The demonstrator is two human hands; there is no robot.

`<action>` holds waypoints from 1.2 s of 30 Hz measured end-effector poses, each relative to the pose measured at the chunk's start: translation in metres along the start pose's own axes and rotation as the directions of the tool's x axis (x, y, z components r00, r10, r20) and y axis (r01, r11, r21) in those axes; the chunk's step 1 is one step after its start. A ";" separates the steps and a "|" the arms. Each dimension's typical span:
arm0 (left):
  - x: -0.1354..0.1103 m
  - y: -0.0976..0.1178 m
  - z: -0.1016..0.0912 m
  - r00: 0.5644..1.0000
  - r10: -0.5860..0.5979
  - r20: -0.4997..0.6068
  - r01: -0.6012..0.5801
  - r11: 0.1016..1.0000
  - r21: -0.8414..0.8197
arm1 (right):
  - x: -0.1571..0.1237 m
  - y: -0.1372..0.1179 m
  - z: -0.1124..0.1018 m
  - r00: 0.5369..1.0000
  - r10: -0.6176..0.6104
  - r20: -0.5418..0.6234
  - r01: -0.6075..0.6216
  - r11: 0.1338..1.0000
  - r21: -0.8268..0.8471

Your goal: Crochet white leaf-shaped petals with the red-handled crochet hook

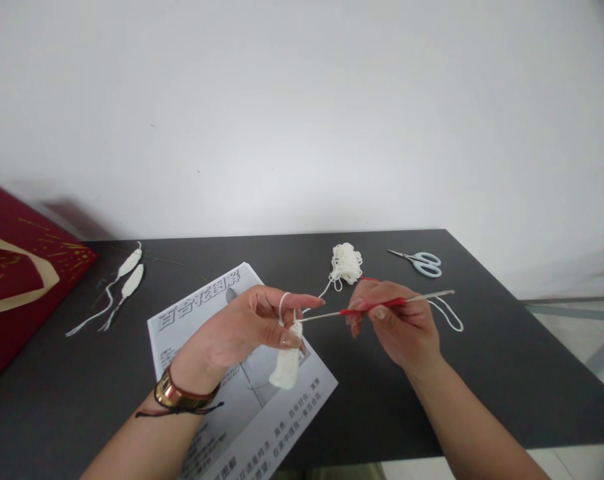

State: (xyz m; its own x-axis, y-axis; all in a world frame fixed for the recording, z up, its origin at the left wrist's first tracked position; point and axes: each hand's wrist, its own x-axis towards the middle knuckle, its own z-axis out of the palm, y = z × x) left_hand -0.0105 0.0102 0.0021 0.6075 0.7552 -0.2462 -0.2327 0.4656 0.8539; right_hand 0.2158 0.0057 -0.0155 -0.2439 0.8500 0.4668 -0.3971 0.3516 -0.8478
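My left hand (262, 320) pinches a small white crochet piece (285, 367) between thumb and fingers, with white yarn looped around a finger. In my right hand (397, 320) is a crochet hook (352, 311) with a red grip, its fingers closed on the handle. The hook's thin shaft reaches left to the top edge of the crochet piece; whether the tip is inside a stitch I cannot tell. From my left hand a strand runs back to a bundle of white yarn (347, 263). A loose yarn loop (456, 323) lies beyond my right hand.
A printed sheet (202, 360) lies under my left hand on the dark table (382, 413). Two white crocheted pieces (133, 281) with yarn tails lie at the left, near a red bag (27, 280). Light-blue-handled scissors (426, 264) rest at the back right. A white wall rises behind.
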 end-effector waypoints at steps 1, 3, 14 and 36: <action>0.000 0.000 0.000 1.000 -0.011 0.011 0.011 1.000 0.005 | 0.000 0.000 -0.001 1.000 0.011 0.008 -0.011 1.000 0.004; 0.000 0.000 -0.001 0.999 -0.030 0.038 0.030 0.999 0.014 | 0.000 -0.001 -0.002 0.999 0.024 0.024 -0.024 1.000 0.005; -0.002 -0.006 -0.013 0.971 -0.172 0.167 0.173 0.985 0.011 | 0.001 -0.004 -0.011 0.991 0.051 0.122 -0.055 0.998 0.030; 0.013 -0.014 0.012 0.956 0.224 -0.190 -0.115 0.880 0.460 | 0.004 0.025 0.018 0.761 0.605 -0.232 -0.444 0.748 0.493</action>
State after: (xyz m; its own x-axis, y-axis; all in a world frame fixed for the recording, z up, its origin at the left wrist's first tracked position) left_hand 0.0096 0.0082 -0.0081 0.3844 0.9138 -0.1311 0.0750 0.1106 0.9910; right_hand 0.1892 0.0107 -0.0303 -0.2205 0.9511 -0.2164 -0.6251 -0.3081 -0.7172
